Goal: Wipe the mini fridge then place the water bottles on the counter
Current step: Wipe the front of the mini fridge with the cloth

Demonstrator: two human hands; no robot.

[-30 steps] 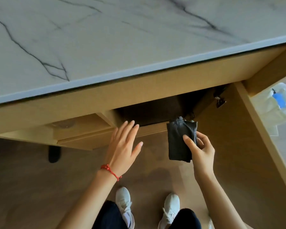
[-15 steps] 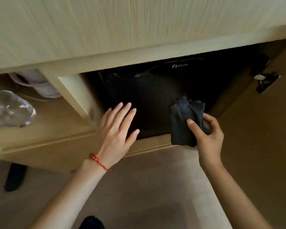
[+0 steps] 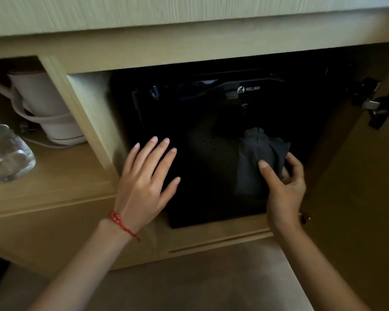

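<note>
Both hands have come closer to the black mini fridge (image 3: 202,153) since the earlier frame, which now fills the open cabinet bay. The left hand (image 3: 144,182) lies flat, fingers straight and spread, seemingly touching the fridge door's left edge. The right hand (image 3: 285,185) pinches a dark cloth (image 3: 256,158) in its grip, held against the door's right side. On the shelf (image 3: 54,176) left of the bay stand a white kettle (image 3: 47,108) and a clear glass vessel (image 3: 7,153).

Glossy black mini fridge (image 3: 200,153), matt grey cloth (image 3: 254,160), wood-grain cabinet (image 3: 144,46)
</note>
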